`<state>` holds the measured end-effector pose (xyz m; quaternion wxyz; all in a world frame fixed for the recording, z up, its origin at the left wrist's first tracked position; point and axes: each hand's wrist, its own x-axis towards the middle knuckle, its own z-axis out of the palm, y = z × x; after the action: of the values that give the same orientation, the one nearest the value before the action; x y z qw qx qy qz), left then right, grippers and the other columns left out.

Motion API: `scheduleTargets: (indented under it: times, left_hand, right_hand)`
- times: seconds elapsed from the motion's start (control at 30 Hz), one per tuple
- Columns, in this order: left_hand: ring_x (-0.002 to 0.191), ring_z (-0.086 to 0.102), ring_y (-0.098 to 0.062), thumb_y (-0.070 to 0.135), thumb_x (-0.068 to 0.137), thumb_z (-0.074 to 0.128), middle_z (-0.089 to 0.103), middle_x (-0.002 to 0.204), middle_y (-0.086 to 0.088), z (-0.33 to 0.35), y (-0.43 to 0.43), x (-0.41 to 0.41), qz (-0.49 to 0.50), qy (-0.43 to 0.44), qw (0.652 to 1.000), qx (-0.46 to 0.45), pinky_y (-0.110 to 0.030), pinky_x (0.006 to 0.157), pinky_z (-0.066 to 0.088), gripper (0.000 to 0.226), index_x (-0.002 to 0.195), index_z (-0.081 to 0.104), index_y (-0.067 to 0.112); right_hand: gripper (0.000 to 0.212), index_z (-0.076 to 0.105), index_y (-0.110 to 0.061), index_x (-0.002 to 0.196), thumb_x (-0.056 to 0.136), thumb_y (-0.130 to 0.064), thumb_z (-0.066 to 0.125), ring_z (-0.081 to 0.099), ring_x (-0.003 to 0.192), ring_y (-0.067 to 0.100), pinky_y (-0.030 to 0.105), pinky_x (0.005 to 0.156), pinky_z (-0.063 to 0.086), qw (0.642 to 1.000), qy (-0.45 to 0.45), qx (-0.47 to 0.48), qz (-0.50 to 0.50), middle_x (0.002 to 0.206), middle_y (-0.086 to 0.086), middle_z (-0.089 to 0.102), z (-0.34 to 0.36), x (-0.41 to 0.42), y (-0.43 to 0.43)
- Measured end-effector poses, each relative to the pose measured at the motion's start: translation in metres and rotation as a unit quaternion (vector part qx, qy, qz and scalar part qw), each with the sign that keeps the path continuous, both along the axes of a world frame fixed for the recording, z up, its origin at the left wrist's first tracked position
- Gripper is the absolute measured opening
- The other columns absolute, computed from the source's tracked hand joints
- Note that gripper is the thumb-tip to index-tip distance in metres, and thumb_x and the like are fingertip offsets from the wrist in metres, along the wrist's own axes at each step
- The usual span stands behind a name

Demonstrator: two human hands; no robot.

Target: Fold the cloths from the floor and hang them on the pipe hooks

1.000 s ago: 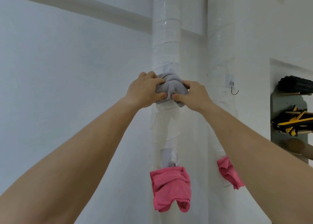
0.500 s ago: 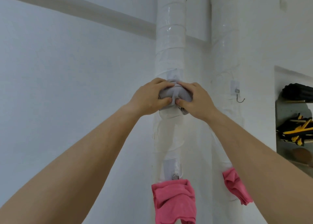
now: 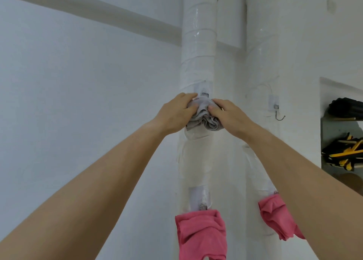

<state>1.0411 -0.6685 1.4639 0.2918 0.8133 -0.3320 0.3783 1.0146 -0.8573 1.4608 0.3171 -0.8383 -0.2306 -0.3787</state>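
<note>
A bunched grey cloth sits against the left white pipe, just under the upper hook's adhesive plate. My left hand grips its left side and my right hand pinches its right side. The hook itself is hidden behind the cloth. A pink cloth hangs from the lower hook on the same pipe. Another pink cloth hangs low on the right pipe, partly behind my right forearm. An empty metal hook sticks out of the right pipe higher up.
A wall recess at the right holds a shelf with a black bundle and black-and-yellow tools. White wall fills the left side.
Both hands stay on the grey cloth at the upper hook and have pressed it closer under the plate. The view has tilted upward, so the pink cloths sit lower in frame.
</note>
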Motion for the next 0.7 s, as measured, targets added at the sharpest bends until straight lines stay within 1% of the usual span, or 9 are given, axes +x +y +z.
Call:
scheduleTargets:
  times: [0.1, 0.17, 0.23, 0.3, 0.37, 0.43, 0.5, 0.6, 0.7]
  left_hand:
    - [0.114, 0.049, -0.015, 0.041, 0.101, 0.04, 0.051, 0.12, 0.0, -0.006, -0.004, 0.01, -0.04, 0.012, 0.999, -0.002, -0.033, 0.098, 0.041, 0.035, 0.131, 0.057, 0.037]
    - [0.112, 0.048, -0.013, 0.043, 0.099, 0.042, 0.05, 0.117, 0.001, -0.009, -0.004, 0.013, -0.046, 0.014, 0.999, -0.005, -0.031, 0.097, 0.041, 0.038, 0.134, 0.056, 0.04]
    - [0.113, 0.045, -0.015, 0.045, 0.099, 0.044, 0.048, 0.116, 0.001, -0.007, -0.002, 0.01, -0.025, 0.001, 1.0, 0.004, -0.032, 0.098, 0.04, 0.038, 0.135, 0.056, 0.041]
    - [0.12, 0.041, -0.019, 0.044, 0.099, 0.048, 0.044, 0.125, -0.002, -0.003, 0.0, 0.005, 0.011, -0.02, 0.999, 0.032, -0.033, 0.103, 0.037, 0.039, 0.137, 0.056, 0.036]
    - [0.13, 0.041, -0.021, 0.038, 0.099, 0.051, 0.041, 0.142, -0.004, 0.0, 0.0, 0.0, 0.035, -0.053, 0.996, 0.064, -0.033, 0.108, 0.036, 0.045, 0.142, 0.052, 0.024]
    - [0.131, 0.046, -0.02, 0.035, 0.098, 0.053, 0.043, 0.149, -0.002, -0.001, -0.002, -0.001, 0.041, -0.079, 0.994, 0.068, -0.033, 0.108, 0.038, 0.052, 0.147, 0.044, 0.019]
    - [0.13, 0.048, -0.018, 0.034, 0.097, 0.055, 0.046, 0.149, 0.002, -0.008, -0.005, 0.002, 0.047, -0.103, 0.992, 0.056, -0.029, 0.104, 0.039, 0.053, 0.147, 0.043, 0.022]
    - [0.128, 0.049, -0.015, 0.03, 0.096, 0.057, 0.045, 0.15, 0.007, -0.017, -0.009, 0.005, 0.073, -0.132, 0.987, 0.047, -0.022, 0.096, 0.035, 0.054, 0.147, 0.042, 0.025]
    - [0.123, 0.053, -0.017, 0.032, 0.095, 0.055, 0.049, 0.146, 0.006, -0.014, -0.01, -0.003, 0.092, -0.132, 0.985, 0.054, -0.024, 0.094, 0.037, 0.054, 0.147, 0.041, 0.027]
  right_hand:
    - [0.038, 0.068, -0.02, 0.115, 0.089, -0.045, 0.056, 0.068, 0.094, 0.013, 0.036, 0.084, 0.055, 0.999, 0.009, 0.035, 0.026, 0.103, -0.003, 0.072, -0.001, 0.006, -0.002]
    - [0.034, 0.067, -0.019, 0.119, 0.092, -0.04, 0.06, 0.068, 0.095, 0.013, 0.039, 0.088, 0.056, 0.998, 0.011, 0.044, 0.033, 0.105, -0.003, 0.071, -0.002, 0.008, -0.005]
    - [0.039, 0.066, -0.02, 0.12, 0.091, -0.044, 0.059, 0.068, 0.098, 0.014, 0.043, 0.09, 0.056, 0.999, 0.013, 0.029, 0.038, 0.107, -0.002, 0.071, -0.004, 0.006, -0.005]
    - [0.047, 0.063, -0.026, 0.126, 0.087, -0.051, 0.056, 0.061, 0.111, 0.019, 0.045, 0.099, 0.05, 1.0, -0.002, -0.003, 0.003, 0.12, 0.0, 0.064, -0.004, 0.004, -0.004]
    - [0.054, 0.052, -0.022, 0.14, 0.091, -0.043, 0.059, 0.044, 0.128, 0.025, 0.039, 0.112, 0.036, 0.996, -0.051, -0.023, -0.066, 0.139, 0.005, 0.046, -0.006, 0.003, -0.004]
    - [0.055, 0.045, -0.014, 0.144, 0.094, -0.027, 0.062, 0.041, 0.131, 0.024, 0.03, 0.111, 0.032, 0.993, -0.096, -0.022, -0.065, 0.144, 0.008, 0.042, -0.012, 0.004, -0.003]
    - [0.052, 0.047, -0.016, 0.142, 0.092, -0.02, 0.062, 0.047, 0.128, 0.021, 0.026, 0.105, 0.036, 0.994, -0.097, -0.007, -0.041, 0.14, 0.007, 0.049, -0.018, 0.009, 0.0]
    - [0.056, 0.05, -0.02, 0.14, 0.086, -0.014, 0.063, 0.051, 0.122, 0.019, 0.025, 0.101, 0.038, 0.993, -0.096, 0.022, -0.063, 0.134, 0.006, 0.054, -0.021, 0.016, 0.004]
    - [0.057, 0.051, -0.023, 0.138, 0.083, -0.015, 0.063, 0.052, 0.119, 0.019, 0.025, 0.099, 0.039, 0.994, -0.085, 0.023, -0.066, 0.132, 0.004, 0.055, -0.018, 0.016, 0.005]
